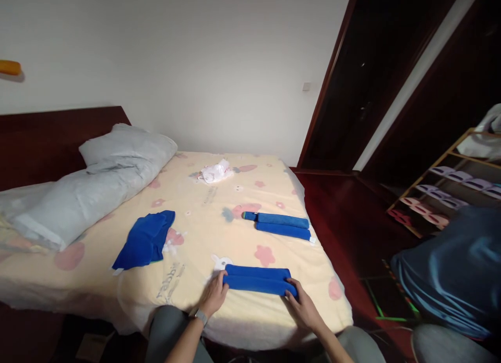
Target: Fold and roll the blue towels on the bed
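Note:
A blue towel point(258, 279), folded into a long narrow strip, lies flat on the bed's near edge. My left hand point(215, 296) is closed on its left end, thumb and fingers at the corner. At the right end my right hand point(303, 304) grips the near corner between thumb and fingers. Farther back on the right lies a second blue towel point(282, 226), also folded into a strip, with a narrower piece sticking out at its left end and a white tag. To the left, a third blue towel point(144, 240) is loosely crumpled.
The bed point(230, 222) has a pale yellow sheet with rabbits and flowers. A white plastic bag point(215, 171) sits near the wall. A grey quilt point(105, 191) is heaped by the headboard point(58, 141). On the right are a shoe rack point(450, 152) and a person in dark clothing point(450, 269).

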### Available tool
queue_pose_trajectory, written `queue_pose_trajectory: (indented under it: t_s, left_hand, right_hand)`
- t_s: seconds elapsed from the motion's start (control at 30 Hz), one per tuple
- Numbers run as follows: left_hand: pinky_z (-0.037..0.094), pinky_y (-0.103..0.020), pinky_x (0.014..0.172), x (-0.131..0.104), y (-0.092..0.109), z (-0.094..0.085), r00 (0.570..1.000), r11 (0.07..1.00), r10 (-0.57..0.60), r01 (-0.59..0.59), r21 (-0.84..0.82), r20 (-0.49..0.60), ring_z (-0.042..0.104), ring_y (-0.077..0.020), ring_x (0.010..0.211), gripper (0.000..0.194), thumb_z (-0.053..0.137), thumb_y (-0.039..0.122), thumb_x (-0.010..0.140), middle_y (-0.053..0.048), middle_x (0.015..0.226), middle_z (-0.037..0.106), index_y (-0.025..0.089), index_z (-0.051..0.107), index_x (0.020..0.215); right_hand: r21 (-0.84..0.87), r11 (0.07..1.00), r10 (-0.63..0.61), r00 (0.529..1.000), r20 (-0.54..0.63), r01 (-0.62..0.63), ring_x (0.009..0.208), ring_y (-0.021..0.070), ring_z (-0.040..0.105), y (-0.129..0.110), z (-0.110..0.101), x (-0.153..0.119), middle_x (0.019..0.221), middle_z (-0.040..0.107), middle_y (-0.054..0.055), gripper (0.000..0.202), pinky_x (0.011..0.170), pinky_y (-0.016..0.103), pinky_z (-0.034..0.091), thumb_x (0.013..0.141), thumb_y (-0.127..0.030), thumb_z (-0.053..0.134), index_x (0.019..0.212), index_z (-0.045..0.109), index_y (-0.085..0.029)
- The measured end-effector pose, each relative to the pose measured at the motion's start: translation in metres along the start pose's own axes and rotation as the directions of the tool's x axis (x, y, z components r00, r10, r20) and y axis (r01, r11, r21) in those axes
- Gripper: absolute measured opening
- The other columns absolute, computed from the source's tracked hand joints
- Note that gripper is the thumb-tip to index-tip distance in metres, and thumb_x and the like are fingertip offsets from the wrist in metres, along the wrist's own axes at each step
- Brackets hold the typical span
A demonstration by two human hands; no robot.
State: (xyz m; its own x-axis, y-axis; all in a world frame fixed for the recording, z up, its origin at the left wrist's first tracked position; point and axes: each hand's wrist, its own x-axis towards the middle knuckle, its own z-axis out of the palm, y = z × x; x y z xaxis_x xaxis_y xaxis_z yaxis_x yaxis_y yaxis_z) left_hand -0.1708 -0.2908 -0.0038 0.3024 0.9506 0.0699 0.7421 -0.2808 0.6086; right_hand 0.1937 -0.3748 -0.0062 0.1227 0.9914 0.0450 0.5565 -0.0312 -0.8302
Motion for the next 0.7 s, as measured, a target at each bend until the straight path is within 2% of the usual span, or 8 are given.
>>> queue_pose_trajectory:
  t_s: [0.1,0.2,0.37,0.57,0.63,0.7]
  left_hand:
    - [0.052,-0.044,0.102,-0.003,-0.003,0.01,0.994,1.0,0.013,-0.016,-0.02,-0.113,0.064,-0.0266,0.121,0.037,0.039,0.021,0.096,-0.015,0.131,0.065,0.02,0.051,0.131]
    - [0.053,-0.045,0.103,-0.005,-0.002,0.013,0.976,0.997,0.027,-0.041,-0.062,-0.214,0.063,-0.0265,0.125,0.037,0.04,0.029,0.1,-0.014,0.135,0.063,0.021,0.05,0.135]
    - [0.057,-0.041,0.098,-0.004,0.002,0.004,0.977,0.993,-0.002,-0.024,-0.12,-0.214,0.066,-0.0249,0.12,0.037,0.04,0.041,0.104,-0.012,0.131,0.066,0.023,0.052,0.134]
    - [0.058,-0.042,0.097,-0.002,0.0,0.007,0.964,0.994,0.01,-0.039,-0.105,-0.265,0.069,-0.0251,0.114,0.036,0.041,0.041,0.103,-0.01,0.123,0.07,0.024,0.057,0.131]
    - [0.058,-0.042,0.095,0.0,-0.001,0.009,0.957,0.995,0.002,-0.03,-0.093,-0.291,0.07,-0.0254,0.111,0.037,0.043,0.042,0.103,-0.01,0.118,0.072,0.024,0.057,0.131]
    - [0.058,-0.043,0.094,0.001,-0.002,0.009,0.946,0.998,0.005,-0.026,-0.061,-0.326,0.07,-0.0264,0.11,0.038,0.045,0.045,0.102,-0.01,0.115,0.073,0.024,0.058,0.131]
  right_hand:
    - [0.107,0.992,0.081,0.995,-0.063,-0.074,0.111,0.0271,0.069,0.007,0.007,0.0,0.127,0.069,0.011,0.052,0.096,0.04,0.056,0.092,-0.06,0.052,0.13,0.054,-0.025]
    - [0.161,0.981,0.124,0.988,-0.091,-0.108,0.107,0.0269,0.07,0.011,0.011,-0.001,0.122,0.07,0.01,0.055,0.093,0.039,0.057,0.091,-0.064,0.053,0.131,0.051,-0.025]
    - [0.199,0.974,0.141,0.977,-0.162,-0.108,0.115,0.0266,0.067,0.014,0.008,0.002,0.126,0.068,0.013,0.062,0.099,0.038,0.053,0.09,-0.072,0.045,0.129,0.051,-0.024]
    - [0.2,0.961,0.217,0.97,-0.108,-0.193,0.083,0.0259,0.073,0.01,0.002,0.006,0.086,0.075,0.004,0.063,0.081,0.037,0.056,0.089,-0.071,0.048,0.133,0.046,-0.026]
    - [0.184,0.964,0.216,0.97,-0.115,-0.193,0.084,0.0261,0.073,0.008,0.003,0.006,0.089,0.075,0.003,0.057,0.081,0.037,0.055,0.09,-0.069,0.048,0.127,0.051,-0.027]
    - [0.112,0.981,0.178,0.968,-0.175,-0.16,0.088,0.027,0.072,0.006,0.006,0.005,0.095,0.075,0.006,0.051,0.082,0.038,0.056,0.092,-0.068,0.045,0.121,0.055,-0.027]
